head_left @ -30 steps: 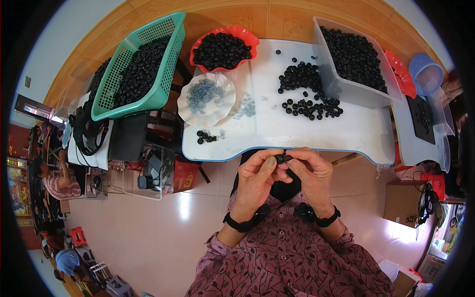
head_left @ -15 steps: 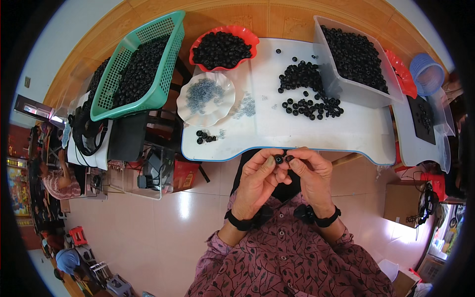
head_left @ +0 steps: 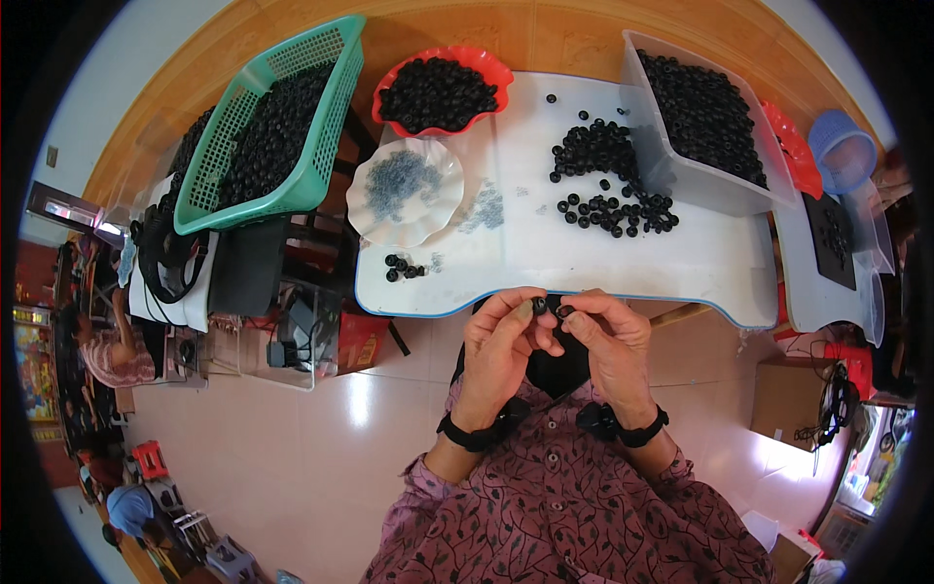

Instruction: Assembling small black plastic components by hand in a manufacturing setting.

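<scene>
Black rings (head_left: 275,136), piled, filled a green basket (head_left: 255,210) at far left and, past a white dish (head_left: 438,200), a red bowl (head_left: 501,78). At the near edge of the desk (head_left: 623,268), the left hand (head_left: 498,346) had fingers pinched on one ring (head_left: 540,306); beside it, the fingers of the right hand (head_left: 615,346) gripped a small black piece (head_left: 564,311). Loose rings (head_left: 595,151) lay farther right, beside a clear bin (head_left: 696,190).
</scene>
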Motion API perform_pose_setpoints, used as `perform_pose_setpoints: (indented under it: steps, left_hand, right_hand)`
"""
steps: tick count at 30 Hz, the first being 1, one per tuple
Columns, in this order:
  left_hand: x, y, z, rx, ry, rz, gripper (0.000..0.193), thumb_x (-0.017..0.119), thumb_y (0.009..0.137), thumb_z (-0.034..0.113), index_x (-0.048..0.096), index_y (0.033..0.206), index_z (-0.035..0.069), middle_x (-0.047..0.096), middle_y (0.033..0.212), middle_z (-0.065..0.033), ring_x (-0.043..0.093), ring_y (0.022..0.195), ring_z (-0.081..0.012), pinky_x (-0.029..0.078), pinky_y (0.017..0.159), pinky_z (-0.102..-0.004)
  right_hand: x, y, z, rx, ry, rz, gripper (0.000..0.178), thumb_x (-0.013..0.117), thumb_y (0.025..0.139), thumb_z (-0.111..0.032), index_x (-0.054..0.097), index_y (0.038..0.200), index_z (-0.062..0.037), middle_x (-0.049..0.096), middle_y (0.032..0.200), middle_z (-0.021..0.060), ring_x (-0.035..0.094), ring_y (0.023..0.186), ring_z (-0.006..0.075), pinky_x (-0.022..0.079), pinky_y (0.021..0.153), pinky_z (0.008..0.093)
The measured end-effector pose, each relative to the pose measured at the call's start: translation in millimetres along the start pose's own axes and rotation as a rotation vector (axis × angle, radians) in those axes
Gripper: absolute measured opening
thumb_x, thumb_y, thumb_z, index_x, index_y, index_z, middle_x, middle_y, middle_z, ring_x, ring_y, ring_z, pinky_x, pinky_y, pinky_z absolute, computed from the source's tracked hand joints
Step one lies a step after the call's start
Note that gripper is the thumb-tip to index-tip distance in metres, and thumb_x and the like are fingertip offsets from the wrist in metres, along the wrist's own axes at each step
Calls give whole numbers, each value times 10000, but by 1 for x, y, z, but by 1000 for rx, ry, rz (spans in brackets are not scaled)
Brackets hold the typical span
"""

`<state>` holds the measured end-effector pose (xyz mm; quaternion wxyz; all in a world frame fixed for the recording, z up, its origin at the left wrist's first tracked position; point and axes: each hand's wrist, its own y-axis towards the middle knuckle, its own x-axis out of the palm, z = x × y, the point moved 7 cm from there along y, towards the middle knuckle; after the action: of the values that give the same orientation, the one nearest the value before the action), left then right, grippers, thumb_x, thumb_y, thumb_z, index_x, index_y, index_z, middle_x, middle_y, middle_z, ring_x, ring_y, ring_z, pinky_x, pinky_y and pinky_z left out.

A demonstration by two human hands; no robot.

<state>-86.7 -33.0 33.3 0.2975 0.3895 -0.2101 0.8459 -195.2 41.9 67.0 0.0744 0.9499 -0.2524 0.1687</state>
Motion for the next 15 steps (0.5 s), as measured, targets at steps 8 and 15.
perform_pose_setpoints:
  steps: [8, 15]
  left_hand:
    - [0, 5, -4, -22, -14, -52, 224, 455, 990, 83, 580, 1117, -53, 640, 863, -115, 632, 729, -165, 597, 691, -368]
    - [-1, 10, -6, -1, -8, -46, 221, 492, 990, 97, 578, 1132, -48, 641, 872, -113, 643, 750, -162, 602, 693, -363]
  right_hand:
    - [7, 6, -4, -56, -82, -37, 154, 573, 921, 47, 635, 1063, 44, 606, 981, 91, 616, 787, 132, 497, 651, 234]
    - [5, 10, -6, -110, -312, -16, 158, 599, 903, 51, 646, 1052, 26, 599, 990, 78, 611, 817, 114, 493, 683, 219]
